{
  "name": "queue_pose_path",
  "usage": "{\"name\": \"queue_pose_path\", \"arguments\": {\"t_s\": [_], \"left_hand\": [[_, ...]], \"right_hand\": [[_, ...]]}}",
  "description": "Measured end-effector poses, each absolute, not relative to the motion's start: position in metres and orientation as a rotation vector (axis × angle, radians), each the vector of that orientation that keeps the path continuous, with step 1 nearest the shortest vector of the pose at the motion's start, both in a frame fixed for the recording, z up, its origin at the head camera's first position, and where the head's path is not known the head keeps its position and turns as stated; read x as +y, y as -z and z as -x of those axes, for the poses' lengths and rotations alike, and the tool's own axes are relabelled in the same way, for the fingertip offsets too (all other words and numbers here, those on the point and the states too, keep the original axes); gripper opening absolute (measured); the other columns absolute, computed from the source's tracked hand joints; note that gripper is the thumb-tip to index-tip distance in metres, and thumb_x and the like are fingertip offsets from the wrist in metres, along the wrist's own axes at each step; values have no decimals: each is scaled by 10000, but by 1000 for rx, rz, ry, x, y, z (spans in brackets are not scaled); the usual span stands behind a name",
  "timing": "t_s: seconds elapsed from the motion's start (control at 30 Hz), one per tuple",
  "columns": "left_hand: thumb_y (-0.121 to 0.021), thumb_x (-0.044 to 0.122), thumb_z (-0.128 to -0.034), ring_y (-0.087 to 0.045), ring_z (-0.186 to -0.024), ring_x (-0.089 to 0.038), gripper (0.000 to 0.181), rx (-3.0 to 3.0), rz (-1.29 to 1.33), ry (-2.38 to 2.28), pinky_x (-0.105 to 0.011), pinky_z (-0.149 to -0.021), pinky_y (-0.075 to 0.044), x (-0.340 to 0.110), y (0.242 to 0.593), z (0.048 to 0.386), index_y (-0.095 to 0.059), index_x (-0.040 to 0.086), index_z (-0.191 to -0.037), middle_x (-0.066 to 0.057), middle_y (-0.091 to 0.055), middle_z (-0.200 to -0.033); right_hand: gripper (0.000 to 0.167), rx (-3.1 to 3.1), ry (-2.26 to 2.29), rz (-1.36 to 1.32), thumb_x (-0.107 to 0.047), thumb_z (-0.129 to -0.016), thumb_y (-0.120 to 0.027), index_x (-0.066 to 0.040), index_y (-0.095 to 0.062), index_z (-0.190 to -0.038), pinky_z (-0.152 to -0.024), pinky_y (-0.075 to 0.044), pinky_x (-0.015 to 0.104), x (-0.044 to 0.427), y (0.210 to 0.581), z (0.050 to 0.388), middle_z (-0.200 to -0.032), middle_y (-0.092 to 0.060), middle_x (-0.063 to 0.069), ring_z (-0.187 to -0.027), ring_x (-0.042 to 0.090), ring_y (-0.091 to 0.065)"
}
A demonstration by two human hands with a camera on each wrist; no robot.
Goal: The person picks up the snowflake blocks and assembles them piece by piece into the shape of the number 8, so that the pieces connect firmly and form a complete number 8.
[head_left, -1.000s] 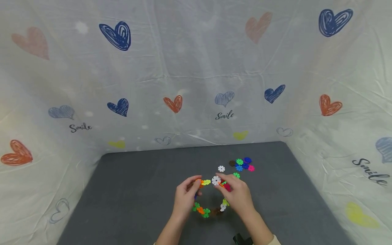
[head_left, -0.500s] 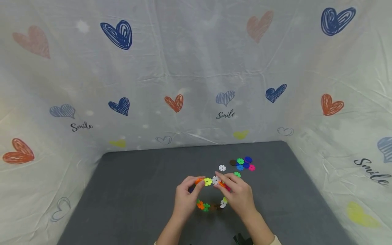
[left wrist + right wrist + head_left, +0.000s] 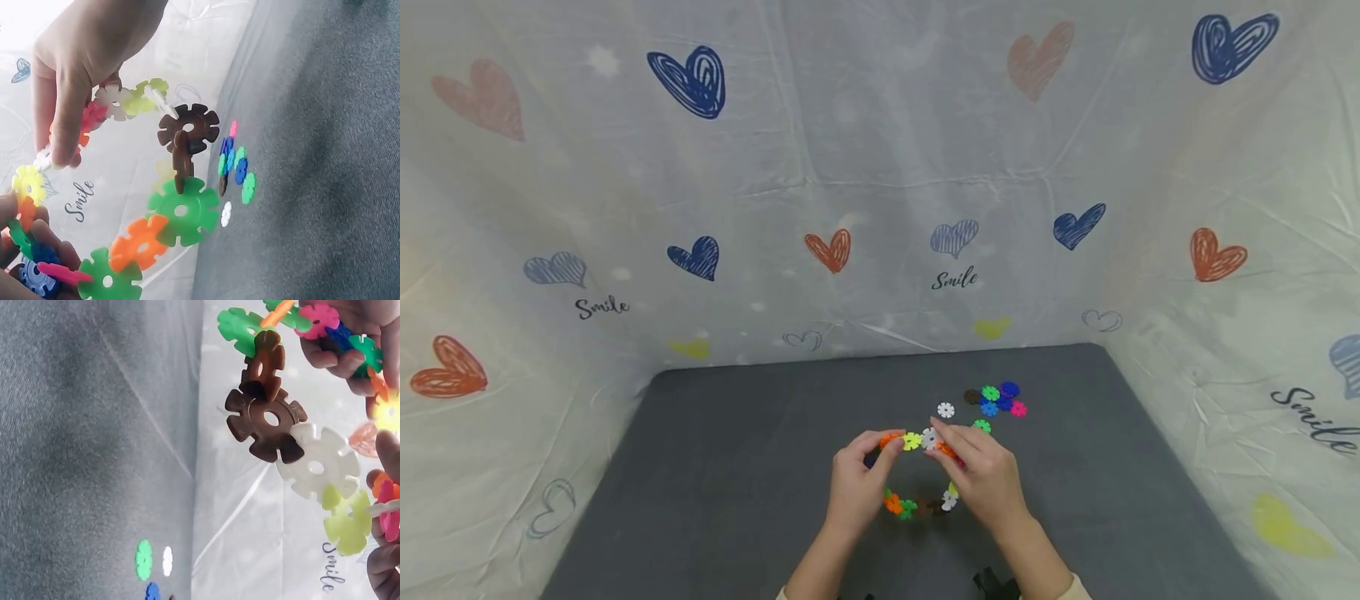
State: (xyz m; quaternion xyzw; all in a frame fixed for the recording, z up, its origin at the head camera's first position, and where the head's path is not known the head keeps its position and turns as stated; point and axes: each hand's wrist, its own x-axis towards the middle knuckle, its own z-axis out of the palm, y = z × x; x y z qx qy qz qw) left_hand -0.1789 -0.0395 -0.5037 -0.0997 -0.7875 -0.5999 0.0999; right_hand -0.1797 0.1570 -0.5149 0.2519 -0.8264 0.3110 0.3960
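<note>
A ring-shaped chain of colourful notched snowflake discs hangs between my hands, above the grey table. My left hand [image 3: 857,483] pinches its upper left end by the orange disc [image 3: 891,438], next to a yellow disc [image 3: 912,442]. My right hand [image 3: 987,473] pinches the white disc [image 3: 929,438] at the other end, thumb below and fingers above. The yellow and white discs meet edge to edge; whether their notches interlock I cannot tell. In the left wrist view the lower loop shows a brown disc [image 3: 189,127] and a large green disc [image 3: 183,211]. My fingers hide some discs.
Loose discs lie beyond my right hand: a white one [image 3: 945,410], a green one [image 3: 982,427] and a cluster with brown, blue and pink ones [image 3: 1018,409]. A black object [image 3: 995,583] sits at the table's [image 3: 737,467] near side. A heart-print cloth [image 3: 865,183] stands behind.
The yellow disc in my left hand and the white disc in my right hand have come from a small gap into contact. The yellow disc has turned to face the camera. The chain's bottom has risen slightly.
</note>
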Motion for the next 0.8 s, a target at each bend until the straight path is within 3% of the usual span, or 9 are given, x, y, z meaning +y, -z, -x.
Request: {"name": "queue_pose_path", "arguments": {"t_s": [0.13,0.23,0.4,0.53,0.67,0.8], "left_hand": [[-685,385,-961,-532,-657,-131,251,-2343,298,1790,-216,-579,-452,-39,506,179,-789,180,-1061,44,-686,-860],[-676,397,-966,-513,-623,-102,249,-2346,269,1812,-210,-556,-443,-37,505,178,-793,188,-1035,36,-641,-784],[-674,394,-970,-506,-611,-71,253,-2359,191,1817,-219,-554,-459,-32,505,176,-801,177,-997,9,-657,-743],[-670,377,-976,-518,-619,-78,259,-2376,150,1887,-215,-550,-459,-30,506,178,-802,155,-1001,-43,-672,-757],[-646,364,-993,-542,-606,-112,318,-2339,22,2170,-235,-554,-470,-33,510,183,-779,77,-1023,-41,-635,-721],[-582,360,-1032,-634,-675,-142,428,-2227,-220,2455,-311,-716,-581,-38,520,188,-706,-42,-1110,-38,-681,-791]], "right_hand": [[452,-2118,-781,-612,-257,-805,-847,-92,-743,-1212,-644,-564,224,156,514,177,-954,-764,23,-734,144,-669],[521,-2131,-770,-621,-180,-717,-892,-96,-745,-1209,-643,-562,219,156,514,177,-951,-764,7,-723,127,-656],[418,-2116,-741,-672,-223,-804,-833,-68,-749,-1183,-595,-533,196,154,514,178,-928,-767,19,-671,116,-617],[419,-2123,-748,-675,-209,-792,-838,-49,-747,-1169,-585,-530,205,154,516,178,-909,-762,28,-653,116,-606],[519,-2284,-855,-590,-267,-788,-860,-121,-713,-1263,-733,-599,295,154,517,178,-1063,-761,10,-874,149,-716],[551,-2479,-1160,-422,-328,-871,-796,-185,-634,-1378,-754,-600,305,162,522,180,-1213,-725,28,-948,151,-718]]}}
